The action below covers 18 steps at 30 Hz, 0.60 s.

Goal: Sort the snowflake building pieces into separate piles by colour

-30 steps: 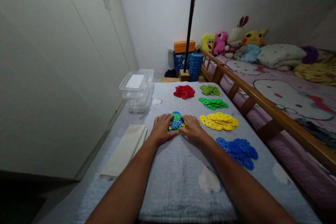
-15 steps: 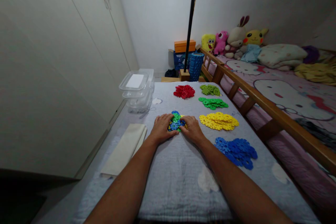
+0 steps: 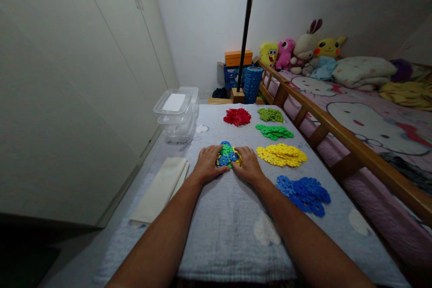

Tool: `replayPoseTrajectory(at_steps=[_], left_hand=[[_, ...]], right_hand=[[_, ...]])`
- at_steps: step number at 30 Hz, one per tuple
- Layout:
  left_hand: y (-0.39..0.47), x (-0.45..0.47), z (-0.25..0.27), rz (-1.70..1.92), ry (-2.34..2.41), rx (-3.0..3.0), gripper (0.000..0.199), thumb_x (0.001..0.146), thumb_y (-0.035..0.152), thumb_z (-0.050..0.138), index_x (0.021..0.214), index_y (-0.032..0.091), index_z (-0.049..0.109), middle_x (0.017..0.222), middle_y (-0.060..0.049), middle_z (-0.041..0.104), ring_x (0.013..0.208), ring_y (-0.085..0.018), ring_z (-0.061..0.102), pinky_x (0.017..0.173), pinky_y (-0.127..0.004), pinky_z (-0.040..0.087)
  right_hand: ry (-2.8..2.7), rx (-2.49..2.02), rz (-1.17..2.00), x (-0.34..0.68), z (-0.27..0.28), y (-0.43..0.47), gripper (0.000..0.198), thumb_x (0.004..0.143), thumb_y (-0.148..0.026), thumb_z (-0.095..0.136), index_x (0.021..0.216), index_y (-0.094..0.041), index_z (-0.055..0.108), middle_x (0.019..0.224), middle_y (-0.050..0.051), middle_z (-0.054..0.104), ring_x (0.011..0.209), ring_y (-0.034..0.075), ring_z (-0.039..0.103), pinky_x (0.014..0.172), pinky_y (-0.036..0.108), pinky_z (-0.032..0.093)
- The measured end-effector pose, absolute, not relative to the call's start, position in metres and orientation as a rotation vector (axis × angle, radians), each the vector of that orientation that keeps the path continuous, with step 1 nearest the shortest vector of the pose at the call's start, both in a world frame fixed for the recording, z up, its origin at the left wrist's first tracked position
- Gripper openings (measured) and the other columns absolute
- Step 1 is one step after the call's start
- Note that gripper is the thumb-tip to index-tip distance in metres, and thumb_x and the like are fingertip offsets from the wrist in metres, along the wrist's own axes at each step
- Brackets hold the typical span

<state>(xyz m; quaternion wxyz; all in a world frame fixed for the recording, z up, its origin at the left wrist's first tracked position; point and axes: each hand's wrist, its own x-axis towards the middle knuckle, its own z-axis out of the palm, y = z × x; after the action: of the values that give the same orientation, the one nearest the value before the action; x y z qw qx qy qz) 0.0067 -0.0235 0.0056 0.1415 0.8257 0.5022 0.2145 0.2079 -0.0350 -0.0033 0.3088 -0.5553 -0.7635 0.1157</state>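
My left hand (image 3: 208,163) and my right hand (image 3: 249,164) are cupped around a small mixed pile of plastic snowflake discs (image 3: 225,157) in blue, green and yellow. The left fingers curve round the pile's left side, the right fingers round its right side, with both thumbs at the near edge. Parts of the pile are hidden under the fingers. To the right lie sorted heaps: yellow discs (image 3: 282,155), blue discs (image 3: 305,193), green discs (image 3: 274,132) and olive-green discs (image 3: 270,115). Red discs (image 3: 237,117) sit behind the pile.
Stacked clear plastic containers (image 3: 173,117) stand at the back left of the cloth-covered table (image 3: 229,234). A folded cream cloth (image 3: 160,189) lies beside my left forearm. Along the right runs a wooden bed rail (image 3: 332,130). A black pole (image 3: 246,31) rises behind the table.
Both hands stay around the mixed pile, with the right fingers shifted slightly and a bit more of the discs showing between them. The view has moved very slightly.
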Motion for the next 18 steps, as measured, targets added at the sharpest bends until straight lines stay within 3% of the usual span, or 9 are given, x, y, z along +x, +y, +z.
replayPoseTrajectory(at_steps=[9, 14, 18], left_hand=[[-0.0234, 0.0079, 0.0042, 0.648, 1.453, 2.392, 0.072, 0.079, 0.045, 0.073, 0.141, 0.020, 0.046, 0.141, -0.013, 0.056, 0.132, -0.032, 0.048, 0.113, -0.051, 0.031], [-0.0240, 0.0067, 0.0045, 0.667, 1.449, 2.382, 0.072, 0.079, 0.042, 0.073, 0.142, 0.022, 0.046, 0.141, -0.012, 0.056, 0.132, -0.030, 0.048, 0.113, -0.048, 0.031], [-0.0264, 0.0050, 0.0078, 0.682, 1.528, 2.359, 0.082, 0.072, 0.051, 0.078, 0.142, 0.024, 0.045, 0.139, -0.010, 0.056, 0.128, -0.031, 0.049, 0.111, -0.047, 0.033]], right_hand=[[-1.953, -1.272, 0.362, 0.2079, -0.0035, -0.0320, 0.042, 0.079, -0.010, 0.053, 0.121, -0.015, 0.058, 0.118, 0.013, 0.062, 0.113, 0.024, 0.054, 0.102, 0.038, 0.044], [-2.020, -1.495, 0.210, 0.2107, 0.0013, -0.0368, 0.049, 0.078, -0.019, 0.058, 0.127, -0.012, 0.058, 0.120, 0.016, 0.061, 0.115, 0.030, 0.051, 0.103, 0.045, 0.040], [-2.065, -1.589, 0.209, 0.2111, 0.0025, -0.0394, 0.051, 0.080, -0.025, 0.060, 0.129, -0.010, 0.058, 0.117, 0.017, 0.062, 0.111, 0.030, 0.052, 0.101, 0.044, 0.041]])
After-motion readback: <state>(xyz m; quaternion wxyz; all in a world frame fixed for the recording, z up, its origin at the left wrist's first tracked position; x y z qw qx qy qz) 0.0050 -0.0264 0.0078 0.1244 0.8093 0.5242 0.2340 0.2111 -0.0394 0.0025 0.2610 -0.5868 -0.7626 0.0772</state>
